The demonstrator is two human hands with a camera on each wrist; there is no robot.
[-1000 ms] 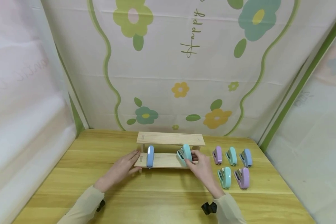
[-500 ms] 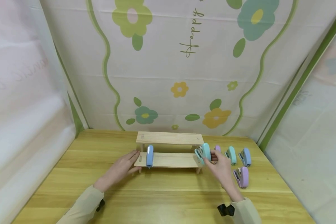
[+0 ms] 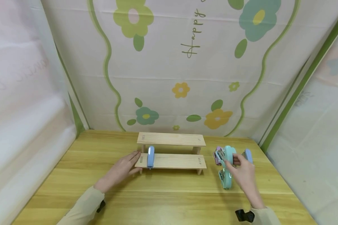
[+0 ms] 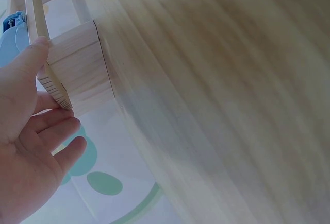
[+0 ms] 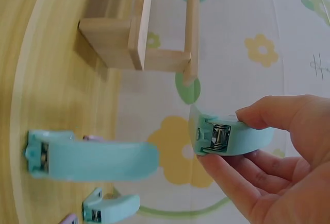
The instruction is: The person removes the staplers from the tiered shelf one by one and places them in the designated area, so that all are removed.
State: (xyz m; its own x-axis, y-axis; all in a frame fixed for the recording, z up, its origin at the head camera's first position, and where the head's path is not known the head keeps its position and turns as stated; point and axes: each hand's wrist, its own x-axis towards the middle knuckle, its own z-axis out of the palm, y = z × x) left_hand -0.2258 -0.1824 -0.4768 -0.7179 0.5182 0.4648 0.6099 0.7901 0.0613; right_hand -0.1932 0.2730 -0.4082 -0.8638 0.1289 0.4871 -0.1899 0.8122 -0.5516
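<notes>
My right hand (image 3: 243,173) pinches a mint-green stapler (image 3: 229,153) between thumb and fingers, held above the staplers on the table at the right. In the right wrist view the held stapler (image 5: 242,140) is clear of the table. My left hand (image 3: 125,166) holds the left end of the two-step wooden shelf (image 3: 174,161), with the thumb (image 4: 32,56) at the lower board's front edge. A light blue stapler (image 3: 151,157) stands near the left end of that lower board.
Another mint-green stapler (image 3: 227,179) stands in front of the held one. A purple stapler (image 3: 217,155) and a blue stapler (image 3: 248,155) are partly visible behind; others are hidden by my right hand. The shelf's upper board (image 3: 171,139) lies near the patterned cloth backdrop (image 3: 157,68).
My right hand has carried the mint-green stapler rightward, from over the lower board's right part to above the staplers on the table. My left hand has stayed at the shelf's left end.
</notes>
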